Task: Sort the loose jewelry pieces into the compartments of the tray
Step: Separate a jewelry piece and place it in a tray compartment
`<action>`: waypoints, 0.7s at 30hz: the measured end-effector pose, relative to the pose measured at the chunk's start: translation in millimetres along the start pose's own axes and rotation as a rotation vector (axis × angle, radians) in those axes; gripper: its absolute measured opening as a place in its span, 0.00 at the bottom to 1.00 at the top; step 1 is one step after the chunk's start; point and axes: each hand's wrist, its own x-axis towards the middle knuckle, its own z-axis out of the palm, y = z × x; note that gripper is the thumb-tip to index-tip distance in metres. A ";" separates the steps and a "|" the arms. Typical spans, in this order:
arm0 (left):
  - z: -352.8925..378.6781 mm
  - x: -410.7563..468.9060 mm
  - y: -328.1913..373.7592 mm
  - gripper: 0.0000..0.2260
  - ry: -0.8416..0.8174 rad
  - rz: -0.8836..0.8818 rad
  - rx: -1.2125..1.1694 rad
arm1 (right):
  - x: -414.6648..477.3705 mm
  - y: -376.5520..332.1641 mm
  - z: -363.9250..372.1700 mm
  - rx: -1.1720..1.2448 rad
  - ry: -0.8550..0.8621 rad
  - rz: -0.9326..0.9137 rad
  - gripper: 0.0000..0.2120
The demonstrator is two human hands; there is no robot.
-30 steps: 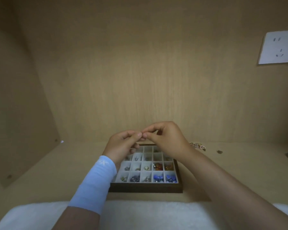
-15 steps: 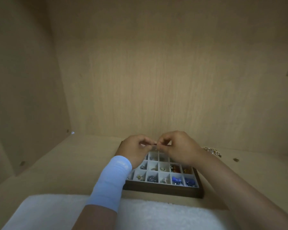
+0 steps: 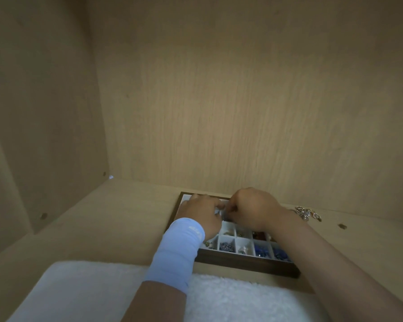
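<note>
A dark wooden tray (image 3: 247,264) with white compartments lies on the shelf floor. Its front row holds blue beads (image 3: 262,251) and small metal pieces (image 3: 226,246); red-orange beads (image 3: 258,235) sit one row behind. My left hand (image 3: 201,213) and my right hand (image 3: 253,209) are low over the rear compartments. Their curled fingertips meet and pinch a tiny jewelry piece, which is blurred and mostly hidden. A small heap of loose jewelry (image 3: 308,213) lies on the shelf just right of the tray, behind my right wrist.
A white fluffy cloth (image 3: 219,298) covers the near edge, under both forearms. A light blue sleeve (image 3: 179,249) wraps my left wrist. Wooden walls close in at the left (image 3: 33,135) and the back (image 3: 242,112).
Both hands, still joined at the fingertips, have dropped from above the tray down onto its rear compartments. The camera has swung left, so the tray sits further right in view.
</note>
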 end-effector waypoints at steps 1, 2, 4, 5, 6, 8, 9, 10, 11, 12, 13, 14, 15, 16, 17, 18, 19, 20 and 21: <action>0.4 0.1 0.2 0.17 0.004 -0.003 -0.003 | -0.9 0.0 -0.1 0.009 -0.001 0.001 0.10; 0.9 0.0 0.5 0.16 0.007 -0.003 -0.002 | -2.3 0.5 -0.6 0.023 -0.002 -0.003 0.10; 2.2 0.7 1.5 0.16 0.018 0.001 0.017 | -6.3 4.5 -4.1 0.075 0.012 -0.017 0.09; 3.1 1.3 2.4 0.16 0.031 0.003 0.027 | -8.7 9.3 -7.3 0.117 0.028 -0.018 0.08; 3.8 1.6 4.0 0.16 0.049 0.008 0.031 | -11.5 16.4 -11.3 0.167 0.049 -0.008 0.08; 5.9 2.2 8.4 0.14 0.083 0.029 0.013 | -18.0 38.3 -20.0 0.241 0.100 0.058 0.09; 7.2 2.2 10.7 0.13 0.100 0.040 -0.004 | -21.7 53.0 -23.7 0.251 0.130 0.105 0.09; 8.7 1.8 14.5 0.13 0.115 0.050 -0.018 | -26.4 70.2 -26.5 0.254 0.158 0.157 0.10; 10.0 1.2 16.7 0.12 0.128 0.061 -0.029 | -30.8 86.7 -27.9 0.255 0.173 0.210 0.10; 11.7 0.6 19.2 0.12 0.137 0.078 -0.037 | -35.4 102.5 -27.9 0.256 0.172 0.262 0.10; 13.8 0.6 22.4 0.12 0.142 0.101 -0.043 | -40.0 117.1 -26.6 0.254 0.162 0.310 0.09; 16.1 1.5 26.7 0.12 0.145 0.123 -0.052 | -44.3 129.5 -23.9 0.244 0.151 0.347 0.09; 18.1 2.6 30.5 0.12 0.149 0.140 -0.063 | -47.2 137.8 -19.3 0.234 0.145 0.370 0.09; 20.1 4.8 36.2 0.12 0.153 0.156 -0.072 | -49.9 143.8 -13.7 0.233 0.152 0.383 0.09; 22.5 8.4 43.2 0.12 0.152 0.173 -0.085 | -52.3 147.7 -8.1 0.246 0.166 0.387 0.09; 25.2 11.7 49.7 0.12 0.144 0.187 -0.104 | -53.0 148.7 -2.1 0.263 0.178 0.381 0.08; 28.4 15.5 57.2 0.12 0.130 0.195 -0.126 | -52.8 149.3 3.1 0.275 0.184 0.369 0.08; 32.2 19.2 65.0 0.12 0.112 0.200 -0.143 | -52.4 149.6 7.2 0.278 0.185 0.355 0.09; 36.1 23.0 72.2 0.12 0.095 0.200 -0.152 | -51.7 149.7 10.3 0.273 0.186 0.345 0.09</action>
